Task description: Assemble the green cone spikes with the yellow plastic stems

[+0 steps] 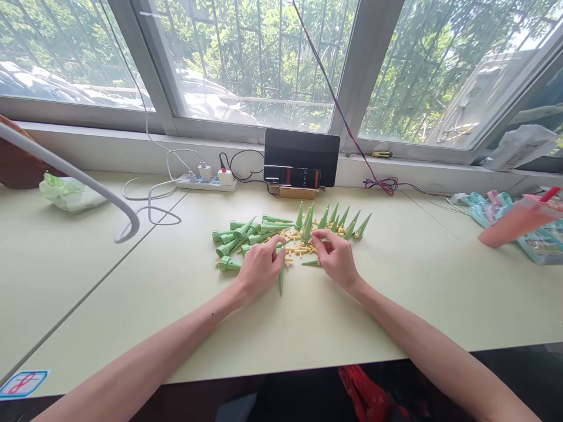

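My left hand rests on the pale green table, its fingers closed round a green cone spike that points toward me. My right hand pinches at the small yellow pieces scattered between the two hands; what it holds is too small to name. Just beside it lies another green spike on its side. Several green spikes stand upright behind the hands. To the left lies a heap of green tube-like parts.
A dark tablet leans against the window sill with a phone in front. A power strip and white cables lie at the back left, a white plastic bag at far left. Coloured items sit at the right edge.
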The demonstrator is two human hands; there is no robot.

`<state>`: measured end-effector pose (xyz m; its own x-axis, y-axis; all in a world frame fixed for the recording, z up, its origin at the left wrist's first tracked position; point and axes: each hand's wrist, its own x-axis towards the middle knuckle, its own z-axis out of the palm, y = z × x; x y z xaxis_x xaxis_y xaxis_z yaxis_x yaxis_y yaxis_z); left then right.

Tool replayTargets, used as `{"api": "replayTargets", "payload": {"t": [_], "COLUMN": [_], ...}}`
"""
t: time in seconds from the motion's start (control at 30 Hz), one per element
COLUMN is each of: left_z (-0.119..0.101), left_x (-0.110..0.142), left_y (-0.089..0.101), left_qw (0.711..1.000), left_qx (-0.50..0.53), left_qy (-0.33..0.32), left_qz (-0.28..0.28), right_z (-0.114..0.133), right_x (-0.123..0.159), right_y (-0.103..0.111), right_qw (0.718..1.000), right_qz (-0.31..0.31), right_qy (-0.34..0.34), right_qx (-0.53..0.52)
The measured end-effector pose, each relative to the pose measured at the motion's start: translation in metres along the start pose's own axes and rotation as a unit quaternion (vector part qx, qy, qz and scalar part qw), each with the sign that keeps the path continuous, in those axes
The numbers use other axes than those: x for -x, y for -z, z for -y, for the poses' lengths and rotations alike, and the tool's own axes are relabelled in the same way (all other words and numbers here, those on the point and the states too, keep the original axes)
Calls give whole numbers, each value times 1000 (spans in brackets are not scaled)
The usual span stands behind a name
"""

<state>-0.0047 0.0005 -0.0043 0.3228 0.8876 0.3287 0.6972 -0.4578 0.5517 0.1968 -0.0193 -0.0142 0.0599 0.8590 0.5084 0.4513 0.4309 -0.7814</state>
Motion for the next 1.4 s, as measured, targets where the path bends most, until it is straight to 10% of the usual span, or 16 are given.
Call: {"api": "replayTargets", "payload": {"t": [0.47, 0.73, 1.4], "left_z": [5, 3, 0], "left_x": [-3, 1, 3], "left_y": [-5, -5, -6], "left_qw": [986, 993, 994], "left_qx": [60, 38, -46], "left_qy": [-124, -98, -74], "left_qz": [-89, -61, 63], "right_z": [-6, -4, -12], "right_x": [-2, -11, -17], "right_y": [-10, -13, -15], "right_qw": [960, 922, 928], "right_qz": [136, 162, 146], "right_qy": [90, 76, 73], "right_qx": [226, 343, 335]}}
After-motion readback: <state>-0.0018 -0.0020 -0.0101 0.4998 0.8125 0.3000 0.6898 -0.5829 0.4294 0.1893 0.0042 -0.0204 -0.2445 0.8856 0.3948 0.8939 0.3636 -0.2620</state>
